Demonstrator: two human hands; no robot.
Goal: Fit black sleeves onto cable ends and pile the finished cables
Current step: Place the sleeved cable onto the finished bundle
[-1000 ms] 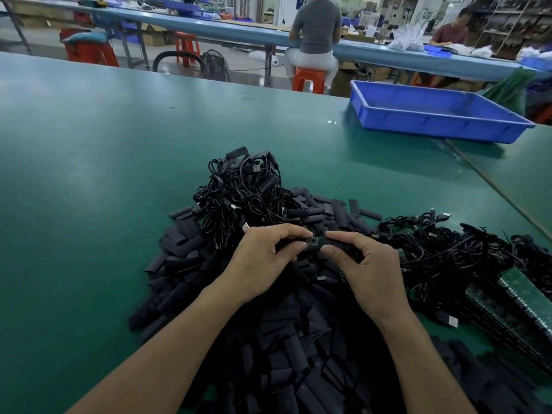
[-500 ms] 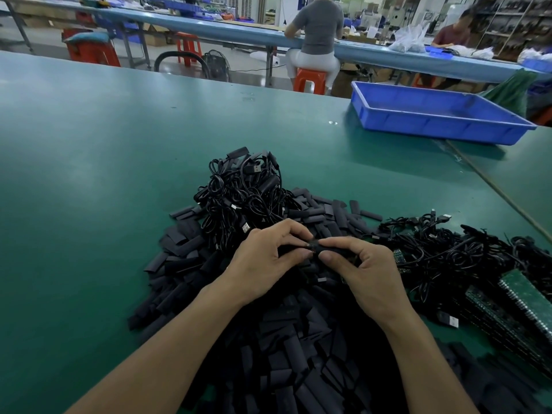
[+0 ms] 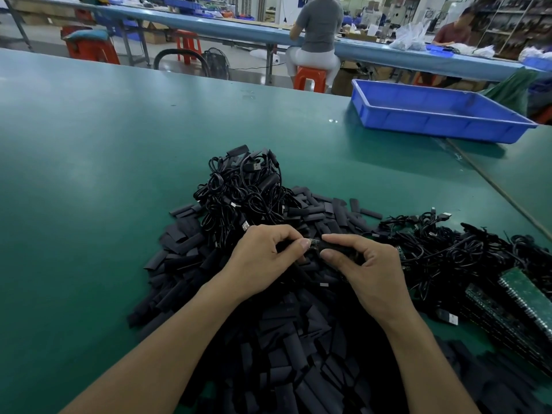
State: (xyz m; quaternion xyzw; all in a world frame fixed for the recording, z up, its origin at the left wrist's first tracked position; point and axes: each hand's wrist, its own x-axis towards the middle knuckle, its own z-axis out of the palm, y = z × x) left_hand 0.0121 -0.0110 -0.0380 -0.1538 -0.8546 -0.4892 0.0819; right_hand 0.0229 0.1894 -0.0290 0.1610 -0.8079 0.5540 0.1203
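Observation:
My left hand [image 3: 263,258] and my right hand [image 3: 370,270] meet over a heap of flat black sleeves [image 3: 286,339]. Between their fingertips sits a small cable end [image 3: 314,242] with a bit of green board showing. The left thumb and fingers pinch one side of it; the right thumb and forefinger pinch a black sleeve [image 3: 337,241] on the other side. A pile of coiled black cables [image 3: 242,192] lies just beyond the hands. More tangled black cables [image 3: 448,249] lie to the right.
Green circuit boards [image 3: 525,300] are stacked at the right edge. A blue plastic tray [image 3: 433,127] stands at the back right of the green table [image 3: 89,174]. People sit at a long bench beyond, with red stools behind the table.
The hands have closed together and then parted slightly; a short bit of the cable end shows again between the fingertips. The piles have not moved.

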